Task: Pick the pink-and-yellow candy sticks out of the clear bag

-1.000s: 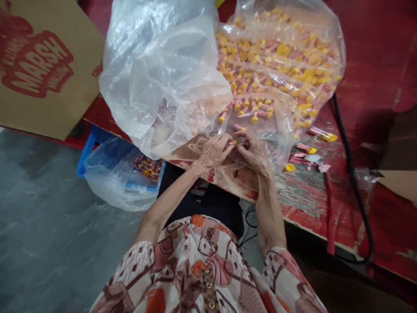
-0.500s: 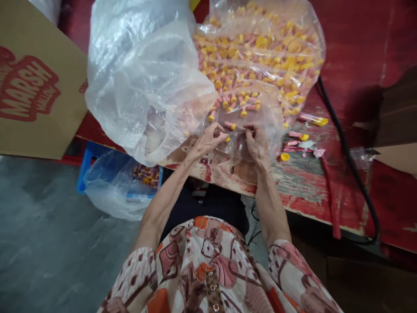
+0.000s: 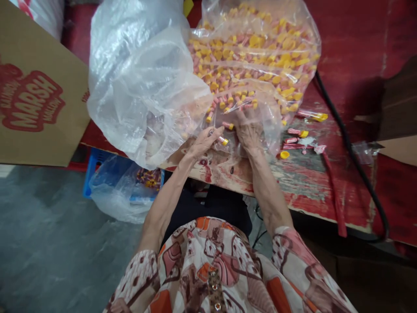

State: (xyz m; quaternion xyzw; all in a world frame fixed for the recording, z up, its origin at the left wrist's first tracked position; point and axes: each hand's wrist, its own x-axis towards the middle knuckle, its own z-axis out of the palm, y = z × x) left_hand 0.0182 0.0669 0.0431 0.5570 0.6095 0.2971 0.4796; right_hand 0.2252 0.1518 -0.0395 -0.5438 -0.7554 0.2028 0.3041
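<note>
A large clear plastic bag (image 3: 257,56) full of small pink tubes with yellow caps lies open on the worn red table (image 3: 302,182). My left hand (image 3: 203,142) is at the bag's mouth, fingers pinched on one pink tube with a yellow cap (image 3: 222,140). My right hand (image 3: 248,128) reaches inside the bag's mouth, fingers spread flat among the tubes, seen through the plastic. A second, mostly empty clear bag (image 3: 143,82) is bunched up just left of my hands.
Loose tubes and a yellow cap (image 3: 284,154) lie on the table right of my hands. A black cable (image 3: 355,165) runs down the right side. A cardboard box marked MARSH (image 3: 35,100) stands left. Below the table edge is a blue crate (image 3: 94,167) lined with plastic.
My right hand moved away from the left and went deeper into the bag, opening out among the tubes. My left hand stayed at the mouth, still pinching a tube.
</note>
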